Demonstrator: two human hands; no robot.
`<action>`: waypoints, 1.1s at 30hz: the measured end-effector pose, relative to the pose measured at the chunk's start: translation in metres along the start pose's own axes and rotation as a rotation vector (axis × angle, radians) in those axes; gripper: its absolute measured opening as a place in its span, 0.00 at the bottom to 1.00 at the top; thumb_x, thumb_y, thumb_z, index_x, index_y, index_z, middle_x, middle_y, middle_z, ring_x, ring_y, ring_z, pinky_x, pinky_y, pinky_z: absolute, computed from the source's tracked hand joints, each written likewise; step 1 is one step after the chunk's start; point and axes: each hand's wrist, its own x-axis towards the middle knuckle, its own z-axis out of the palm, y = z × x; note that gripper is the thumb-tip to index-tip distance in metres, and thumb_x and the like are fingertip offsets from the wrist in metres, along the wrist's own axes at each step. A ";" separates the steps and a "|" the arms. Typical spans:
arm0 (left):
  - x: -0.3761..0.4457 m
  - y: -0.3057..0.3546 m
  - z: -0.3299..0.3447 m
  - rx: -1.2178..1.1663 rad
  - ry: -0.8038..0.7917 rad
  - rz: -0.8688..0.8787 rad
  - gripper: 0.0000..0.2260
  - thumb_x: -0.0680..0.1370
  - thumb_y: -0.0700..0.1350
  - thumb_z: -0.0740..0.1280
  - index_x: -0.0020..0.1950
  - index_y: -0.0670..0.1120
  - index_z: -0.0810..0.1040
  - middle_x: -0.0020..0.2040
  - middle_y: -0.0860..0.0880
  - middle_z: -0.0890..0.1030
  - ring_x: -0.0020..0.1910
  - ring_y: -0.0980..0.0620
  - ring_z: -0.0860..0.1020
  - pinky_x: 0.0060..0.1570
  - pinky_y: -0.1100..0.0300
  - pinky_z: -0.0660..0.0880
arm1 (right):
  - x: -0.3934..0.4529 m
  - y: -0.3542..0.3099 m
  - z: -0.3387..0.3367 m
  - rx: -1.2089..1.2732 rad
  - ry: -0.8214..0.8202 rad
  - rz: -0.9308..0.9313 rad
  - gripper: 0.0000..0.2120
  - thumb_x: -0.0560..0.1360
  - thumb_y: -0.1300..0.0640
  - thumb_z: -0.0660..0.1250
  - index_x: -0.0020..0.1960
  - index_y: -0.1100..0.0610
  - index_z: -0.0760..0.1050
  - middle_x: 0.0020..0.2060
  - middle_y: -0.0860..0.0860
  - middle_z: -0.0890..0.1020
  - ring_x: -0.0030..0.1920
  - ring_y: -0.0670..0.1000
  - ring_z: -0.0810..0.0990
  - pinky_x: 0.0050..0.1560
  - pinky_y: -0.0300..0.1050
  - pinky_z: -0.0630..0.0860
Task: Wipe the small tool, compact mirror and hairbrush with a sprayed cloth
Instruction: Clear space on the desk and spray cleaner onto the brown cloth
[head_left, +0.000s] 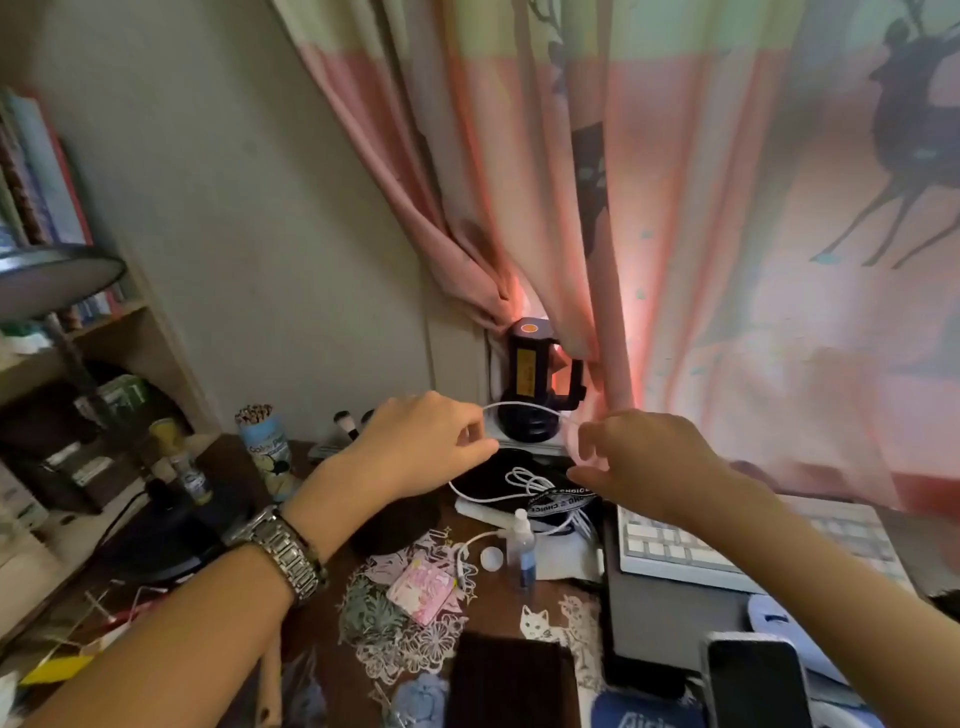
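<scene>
White cable (519, 406) arcs between the two hands above the back of the bench (322, 623). The left hand (431, 441), with a metal watch (285, 551) on its wrist, pinches the cable between thumb and fingers; the right hand (639, 457) has its fingers curled at the cable's other end, though I cannot tell whether it truly grips it. More of the cable lies coiled on a black pad (498, 478) just below the hands. A small spray bottle (523, 545) with blue liquid stands upright near the middle of the bench, its round cap (491, 558) lying just beside it. A pink square compact mirror (421, 590) rests on paper cut-outs in front of the bottle. A white keyboard (727, 545) sits to the right, a phone (753, 680) nearer the edge. A black torch (530, 379) stands by the pink curtain (675, 208)
</scene>
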 end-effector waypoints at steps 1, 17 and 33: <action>0.012 -0.019 0.005 -0.004 -0.014 0.014 0.13 0.77 0.61 0.60 0.50 0.55 0.77 0.48 0.55 0.80 0.47 0.51 0.77 0.41 0.58 0.68 | 0.020 -0.007 0.008 0.000 -0.013 0.013 0.15 0.77 0.42 0.60 0.54 0.51 0.76 0.51 0.48 0.80 0.52 0.52 0.78 0.47 0.44 0.71; 0.079 -0.137 0.039 -0.148 -0.124 0.206 0.12 0.76 0.60 0.62 0.47 0.54 0.78 0.43 0.54 0.80 0.42 0.52 0.77 0.40 0.57 0.72 | 0.124 -0.083 0.049 0.001 -0.140 0.200 0.13 0.76 0.43 0.61 0.51 0.52 0.74 0.48 0.51 0.80 0.46 0.54 0.78 0.39 0.45 0.67; 0.022 -0.150 0.080 -0.024 -0.043 0.121 0.12 0.77 0.61 0.60 0.46 0.55 0.77 0.44 0.53 0.80 0.43 0.52 0.77 0.45 0.52 0.77 | 0.089 -0.118 0.102 0.073 0.071 0.090 0.16 0.77 0.44 0.61 0.60 0.53 0.73 0.52 0.51 0.78 0.49 0.54 0.78 0.42 0.45 0.72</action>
